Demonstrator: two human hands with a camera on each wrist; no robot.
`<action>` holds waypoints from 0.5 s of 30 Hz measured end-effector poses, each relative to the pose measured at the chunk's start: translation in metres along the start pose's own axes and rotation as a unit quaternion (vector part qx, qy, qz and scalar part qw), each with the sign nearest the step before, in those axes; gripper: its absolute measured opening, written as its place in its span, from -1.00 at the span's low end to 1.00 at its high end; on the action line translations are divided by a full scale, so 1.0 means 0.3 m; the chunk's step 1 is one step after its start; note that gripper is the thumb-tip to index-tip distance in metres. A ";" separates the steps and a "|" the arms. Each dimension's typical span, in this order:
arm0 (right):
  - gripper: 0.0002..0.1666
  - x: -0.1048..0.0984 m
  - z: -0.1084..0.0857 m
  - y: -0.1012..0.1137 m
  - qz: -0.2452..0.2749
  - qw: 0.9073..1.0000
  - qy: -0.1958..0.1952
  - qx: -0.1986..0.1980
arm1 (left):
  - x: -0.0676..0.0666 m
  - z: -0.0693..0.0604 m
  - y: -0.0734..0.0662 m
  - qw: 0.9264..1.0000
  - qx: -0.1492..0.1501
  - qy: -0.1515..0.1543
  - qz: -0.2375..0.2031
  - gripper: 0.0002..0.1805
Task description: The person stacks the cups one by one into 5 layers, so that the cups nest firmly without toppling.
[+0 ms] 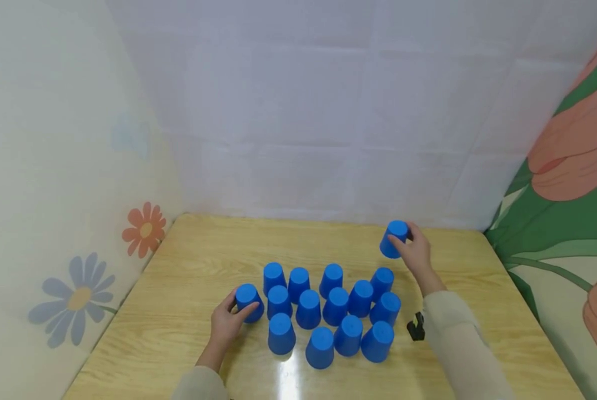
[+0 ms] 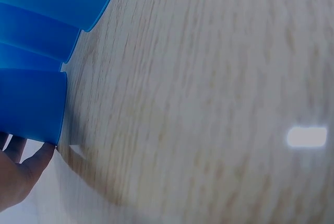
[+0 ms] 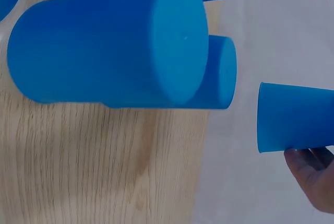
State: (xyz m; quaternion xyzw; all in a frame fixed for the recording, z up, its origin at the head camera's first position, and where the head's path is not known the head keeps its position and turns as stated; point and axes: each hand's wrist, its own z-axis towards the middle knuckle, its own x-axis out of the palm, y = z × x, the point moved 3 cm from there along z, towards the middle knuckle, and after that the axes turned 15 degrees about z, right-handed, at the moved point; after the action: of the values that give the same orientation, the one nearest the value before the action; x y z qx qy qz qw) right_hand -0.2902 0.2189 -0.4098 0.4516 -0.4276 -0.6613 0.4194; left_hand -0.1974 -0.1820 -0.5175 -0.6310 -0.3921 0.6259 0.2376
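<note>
Several blue cups stand upside down in a cluster on the table, one of them a front cup [image 1: 320, 349]. At the cluster's left end, my left hand [image 1: 224, 326] grips an upside-down blue cup [image 1: 249, 304] by its sides; the left wrist view shows this cup [image 2: 31, 104] beside others, with the hand [image 2: 21, 174] at its side. Behind the cluster on the right, my right hand [image 1: 417, 253] holds another upside-down cup [image 1: 392, 242]. In the right wrist view that cup [image 3: 295, 118] is apart from the others, fingers [image 3: 302, 169] against its side.
A small black object [image 1: 416, 328] lies on the wooden table [image 1: 203, 244] to the right of the cups. Behind the table hangs a white cloth [image 1: 303, 111]. Flower-patterned sheets stand at the left [image 1: 78, 298] and right [image 1: 573, 144].
</note>
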 end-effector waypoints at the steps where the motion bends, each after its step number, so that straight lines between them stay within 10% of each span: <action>1: -0.40 0.007 0.003 0.001 0.003 1.000 0.000 -0.001 | 0.000 0.001 0.001 1.000 0.000 0.001 0.001 -0.23; 15: -0.44 0.122 0.032 0.008 0.039 0.999 0.021 0.002 | -0.001 0.002 0.003 1.000 0.006 0.002 0.002 -0.20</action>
State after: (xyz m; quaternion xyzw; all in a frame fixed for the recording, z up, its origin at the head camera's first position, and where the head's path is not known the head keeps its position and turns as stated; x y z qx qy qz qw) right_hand -0.3077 0.1857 -0.4141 0.4494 -0.4374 -0.6336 0.4530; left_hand -0.1977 -0.1827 -0.5181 -0.6317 -0.3866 0.6275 0.2403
